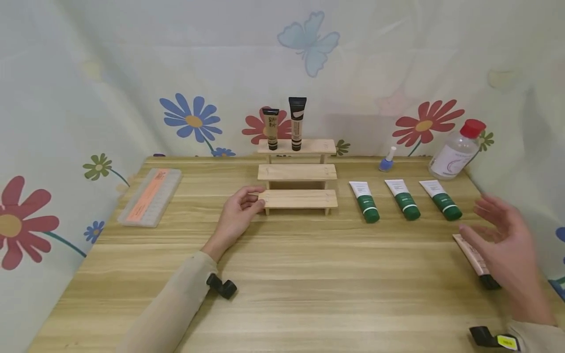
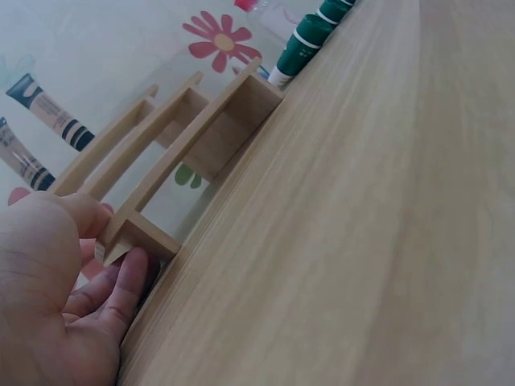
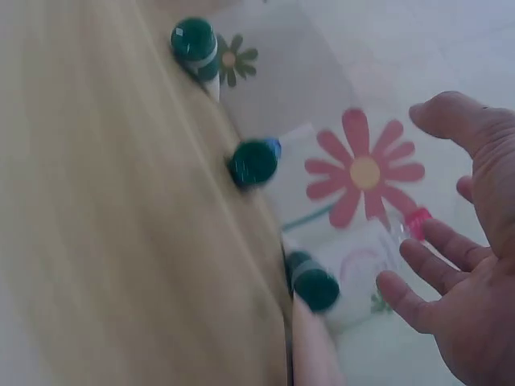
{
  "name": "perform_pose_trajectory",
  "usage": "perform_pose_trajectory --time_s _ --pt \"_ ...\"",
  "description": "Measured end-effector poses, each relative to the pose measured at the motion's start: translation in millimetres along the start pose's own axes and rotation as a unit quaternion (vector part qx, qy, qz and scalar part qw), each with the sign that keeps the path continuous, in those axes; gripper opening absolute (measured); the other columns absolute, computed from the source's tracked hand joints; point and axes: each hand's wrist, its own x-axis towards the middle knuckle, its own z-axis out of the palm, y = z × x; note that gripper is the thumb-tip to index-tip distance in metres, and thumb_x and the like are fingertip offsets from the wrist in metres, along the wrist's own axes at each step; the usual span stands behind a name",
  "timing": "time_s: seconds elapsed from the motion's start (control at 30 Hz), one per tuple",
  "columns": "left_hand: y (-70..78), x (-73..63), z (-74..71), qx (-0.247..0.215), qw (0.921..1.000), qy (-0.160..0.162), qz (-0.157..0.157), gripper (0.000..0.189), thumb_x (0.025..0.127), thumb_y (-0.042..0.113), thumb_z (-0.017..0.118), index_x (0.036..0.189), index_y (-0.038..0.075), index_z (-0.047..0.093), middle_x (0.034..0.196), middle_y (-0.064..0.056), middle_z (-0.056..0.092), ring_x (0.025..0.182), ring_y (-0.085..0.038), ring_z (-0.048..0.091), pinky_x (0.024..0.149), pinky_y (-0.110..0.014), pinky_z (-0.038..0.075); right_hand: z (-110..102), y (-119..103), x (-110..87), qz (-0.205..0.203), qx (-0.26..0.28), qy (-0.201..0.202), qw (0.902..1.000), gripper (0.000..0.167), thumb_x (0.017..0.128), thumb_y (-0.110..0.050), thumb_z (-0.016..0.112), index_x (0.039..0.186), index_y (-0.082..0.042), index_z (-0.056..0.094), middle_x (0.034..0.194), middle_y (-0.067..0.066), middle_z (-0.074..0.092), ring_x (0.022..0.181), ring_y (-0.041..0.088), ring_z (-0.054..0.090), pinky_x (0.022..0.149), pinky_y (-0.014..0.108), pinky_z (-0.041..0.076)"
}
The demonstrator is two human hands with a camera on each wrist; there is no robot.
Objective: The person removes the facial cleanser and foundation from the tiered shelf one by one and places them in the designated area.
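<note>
A three-step wooden display stand (image 1: 300,198) is at the back middle of the table. My left hand (image 1: 238,211) pinches the left end of its lowest step; in the left wrist view the thumb lies on top and fingers reach underneath. Two cosmetic tubes, a shorter beige one (image 1: 272,130) and a taller black-topped one (image 1: 296,125), stand on the top step. Over on the right, my right hand (image 1: 507,240) hovers with fingers spread, holding nothing. It partly covers a pink tube with a black cap (image 1: 472,255) lying on the table.
Three green-and-white tubes (image 1: 364,201) lie in a row right of the stand. Behind them are a blue nail polish bottle (image 1: 386,162) and a clear red-capped bottle (image 1: 454,154). A flat translucent case (image 1: 165,196) with an orange label lies at left. A flowered curtain (image 1: 362,88) backs the table.
</note>
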Motion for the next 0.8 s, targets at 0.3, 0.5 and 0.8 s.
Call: perform_pose_trajectory --time_s 0.3,0.5,0.8 --pt "-0.1 0.7 -0.4 0.004 1.0000 0.003 -0.004 0.032 0.110 0.020 0.074 0.142 0.016 0.072 0.122 -0.012 0.075 0.114 -0.024 0.070 0.097 -0.024 0.056 45.7 -53.3 36.3 -0.063 0.093 -0.049 0.9925 0.081 0.101 -0.005 0.082 0.170 -0.027 0.045 0.162 0.006 0.055 0.138 0.007 0.058 0.096 0.007 0.052" --pt "1.8 1.4 0.1 0.006 1.0000 0.003 -0.007 0.032 0.110 0.021 0.074 0.141 0.017 0.073 0.122 -0.011 0.074 0.115 -0.024 0.069 0.097 -0.025 0.056 76.1 -81.5 54.8 -0.084 0.139 -0.076 0.9837 0.079 0.101 -0.007 0.082 0.169 -0.025 0.046 0.162 0.008 0.056 0.141 0.016 0.057 0.099 0.011 0.054" --pt "0.3 0.6 0.2 0.005 0.9999 0.005 -0.009 0.032 0.110 0.020 0.074 0.141 0.017 0.073 0.122 -0.012 0.074 0.115 -0.025 0.069 0.097 -0.025 0.056 129.1 -127.3 77.8 -0.125 0.245 -0.119 0.9540 0.073 0.100 -0.007 0.084 0.163 -0.023 0.052 0.157 0.009 0.059 0.141 0.025 0.060 0.104 0.019 0.056"
